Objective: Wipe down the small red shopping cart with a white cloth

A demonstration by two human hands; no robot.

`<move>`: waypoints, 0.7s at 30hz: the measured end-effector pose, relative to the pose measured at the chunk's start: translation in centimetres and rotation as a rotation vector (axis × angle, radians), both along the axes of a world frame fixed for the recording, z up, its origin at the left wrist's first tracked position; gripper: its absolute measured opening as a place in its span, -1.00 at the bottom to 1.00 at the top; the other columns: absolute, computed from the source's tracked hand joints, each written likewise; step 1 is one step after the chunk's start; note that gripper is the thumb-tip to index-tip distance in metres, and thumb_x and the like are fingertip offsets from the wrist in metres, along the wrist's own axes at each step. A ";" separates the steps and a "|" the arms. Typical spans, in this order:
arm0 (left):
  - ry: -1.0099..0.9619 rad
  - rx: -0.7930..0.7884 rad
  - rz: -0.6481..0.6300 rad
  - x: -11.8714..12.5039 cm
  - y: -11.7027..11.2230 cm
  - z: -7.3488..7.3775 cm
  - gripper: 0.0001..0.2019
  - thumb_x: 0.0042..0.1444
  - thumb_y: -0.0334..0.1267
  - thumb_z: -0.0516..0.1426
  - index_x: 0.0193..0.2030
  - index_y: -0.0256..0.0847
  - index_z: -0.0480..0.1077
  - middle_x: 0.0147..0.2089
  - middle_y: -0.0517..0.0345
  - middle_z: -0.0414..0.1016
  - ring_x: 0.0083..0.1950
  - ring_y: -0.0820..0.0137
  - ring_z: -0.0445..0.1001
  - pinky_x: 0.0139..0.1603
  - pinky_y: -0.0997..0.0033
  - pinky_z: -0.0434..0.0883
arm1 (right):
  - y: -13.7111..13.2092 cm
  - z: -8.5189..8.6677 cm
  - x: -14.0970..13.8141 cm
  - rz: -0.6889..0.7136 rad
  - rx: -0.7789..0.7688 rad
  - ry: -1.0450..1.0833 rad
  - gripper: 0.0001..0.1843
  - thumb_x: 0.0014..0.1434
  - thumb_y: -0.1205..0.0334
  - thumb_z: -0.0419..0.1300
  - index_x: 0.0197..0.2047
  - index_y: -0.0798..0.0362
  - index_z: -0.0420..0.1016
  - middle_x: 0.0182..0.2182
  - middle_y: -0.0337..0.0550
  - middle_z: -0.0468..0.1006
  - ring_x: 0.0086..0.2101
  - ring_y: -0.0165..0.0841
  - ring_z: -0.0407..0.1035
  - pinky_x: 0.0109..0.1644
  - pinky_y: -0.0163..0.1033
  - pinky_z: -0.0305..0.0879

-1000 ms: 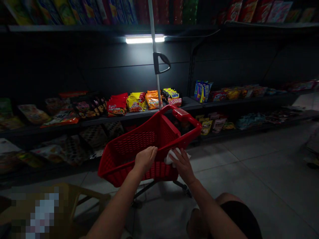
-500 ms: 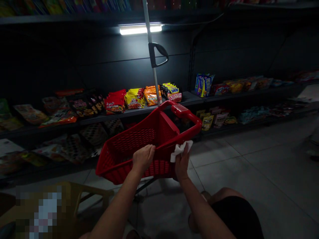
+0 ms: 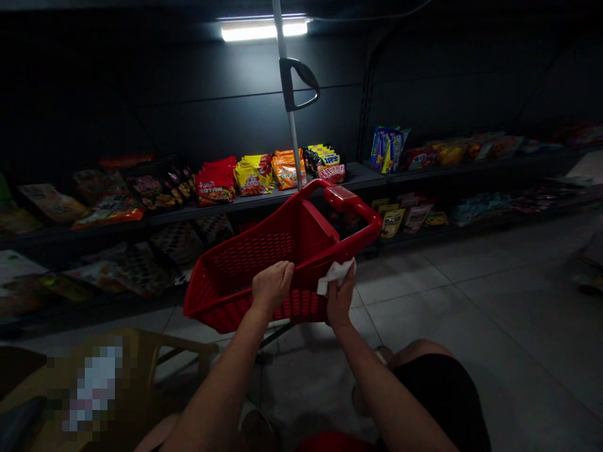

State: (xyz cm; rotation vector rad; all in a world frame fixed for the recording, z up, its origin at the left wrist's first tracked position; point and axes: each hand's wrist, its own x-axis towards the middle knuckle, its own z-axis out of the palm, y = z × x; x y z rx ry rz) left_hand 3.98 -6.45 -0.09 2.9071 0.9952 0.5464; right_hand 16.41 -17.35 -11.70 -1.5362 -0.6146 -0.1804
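1. Left hand: clenched, fingers curled over the near rim of the item below.
2. Red plastic shopping basket: mesh-patterned walls, red handle at the far end, mounted on a dark wheeled frame; located directly in front of the person, near the shelving.
3. Right hand: grasping the item below against the basket's near rim.
4. White crumpled cloth or tissue: material not distinguishable; held just beside the left hand.
5. Dark metal shelving: stocked with red, yellow and orange snack packets.
6. Slim metal pole with black handle: upright, rising behind the basket.
7. Tan chair: at lower left, bearing a pixelated object.
8. Pale grey floor tiles: under the basket.
9. Black shorts: worn by the person, below the right arm.
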 end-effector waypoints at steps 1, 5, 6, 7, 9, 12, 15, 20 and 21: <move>0.001 -0.001 0.005 0.0 0.0 0.0 -0.54 0.42 -0.05 -0.24 -0.21 -0.11 0.42 -0.12 0.15 0.58 -0.08 0.38 0.51 -0.23 0.45 0.22 | -0.3 -2.4 -0.5 0.025 -0.019 0.030 -0.23 0.34 0.00 -0.07 0.48 0.04 -0.31 0.42 0.12 -0.11 0.38 -0.17 -0.12 0.40 0.09 -0.06; -0.001 0.004 0.022 -0.1 0.0 -0.1 -0.54 0.42 -0.05 -0.23 -0.21 -0.11 0.43 -0.11 0.13 0.58 -0.10 0.37 0.51 -0.25 0.45 0.21 | -1.9 -9.8 -2.5 0.164 -0.002 0.168 -0.29 0.33 0.00 -0.05 0.45 0.01 -0.18 0.27 0.13 0.23 0.25 -0.16 0.19 0.23 0.06 0.24; -0.004 0.006 0.023 -0.1 0.0 -0.1 -0.54 0.42 -0.05 -0.23 -0.22 -0.11 0.43 -0.12 0.13 0.58 -0.11 0.37 0.51 -0.25 0.45 0.21 | -2.1 -10.0 -2.5 0.190 -0.002 0.186 -0.30 0.33 0.01 -0.05 0.44 0.01 -0.15 0.23 0.11 0.30 0.21 -0.17 0.25 0.19 0.03 0.29; -0.008 0.007 0.024 -0.2 0.0 0.0 -0.54 0.42 -0.05 -0.23 -0.22 -0.11 0.43 -0.13 0.14 0.58 -0.12 0.38 0.52 -0.25 0.45 0.21 | -2.2 -9.4 -2.3 0.198 -0.007 0.195 -0.32 0.33 0.01 -0.04 0.43 0.01 -0.12 0.20 0.10 0.33 0.18 -0.18 0.28 0.17 0.01 0.31; -0.013 0.005 0.023 -0.3 -0.1 0.0 -0.55 0.42 -0.06 -0.21 -0.23 -0.11 0.44 -0.15 0.14 0.58 -0.13 0.38 0.52 -0.25 0.45 0.21 | -2.1 -6.5 -1.4 0.169 -0.009 0.184 -0.34 0.34 0.02 -0.05 0.42 0.01 -0.09 0.23 0.10 0.31 0.18 -0.19 0.28 0.21 0.00 0.28; -0.015 -0.010 0.017 -0.4 -0.3 0.1 -0.56 0.41 -0.06 -0.19 -0.23 -0.11 0.45 -0.15 0.15 0.59 -0.11 0.38 0.52 -0.23 0.45 0.21 | -1.4 -1.8 0.2 0.082 0.019 0.102 -0.34 0.35 0.03 -0.08 0.44 0.00 -0.13 0.32 0.08 0.17 0.27 -0.22 0.15 0.33 0.01 0.09; -0.017 -0.025 0.016 -0.5 -0.2 0.0 -0.56 0.41 -0.05 -0.19 -0.20 -0.11 0.45 -0.10 0.15 0.59 -0.08 0.38 0.51 -0.21 0.45 0.21 | -1.1 -2.1 0.0 0.050 -0.006 0.067 -0.30 0.34 0.01 -0.08 0.45 0.02 -0.17 0.36 0.11 0.09 0.31 -0.20 0.07 0.35 0.04 0.06; -0.019 -0.017 0.017 -1.1 -0.1 0.0 -0.57 0.41 -0.07 -0.18 -0.25 -0.11 0.45 -0.15 0.15 0.59 -0.12 0.38 0.51 -0.24 0.44 0.20 | -3.2 -10.6 -3.8 0.165 -0.101 0.138 -0.37 0.31 -0.01 -0.09 0.36 0.07 -0.01 0.08 0.16 0.43 -0.02 -0.17 0.44 -0.04 -0.06 0.43; -0.020 -0.011 0.016 -1.3 -0.1 0.0 -0.57 0.41 -0.07 -0.18 -0.26 -0.11 0.44 -0.17 0.14 0.59 -0.13 0.38 0.51 -0.24 0.44 0.20 | -3.6 -11.6 -4.2 0.191 -0.134 0.112 -0.39 0.30 0.02 -0.09 0.34 0.09 0.02 -0.01 0.13 0.49 -0.11 -0.18 0.47 -0.14 -0.10 0.45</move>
